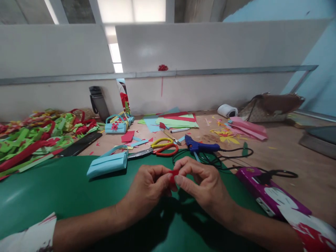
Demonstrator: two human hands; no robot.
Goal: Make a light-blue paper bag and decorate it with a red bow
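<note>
Btwn both hands (pixel 148 187), red pc (pixel 173 175), pinched, over green surface (pixel 65 196)

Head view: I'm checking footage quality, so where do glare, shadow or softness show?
In the head view, the window is washed out nearly white, a pale sheen marks the left of the green surface, and dark shadows fall on it below the hands; also in the head view, the red piece between them shows little fine detail.
</note>
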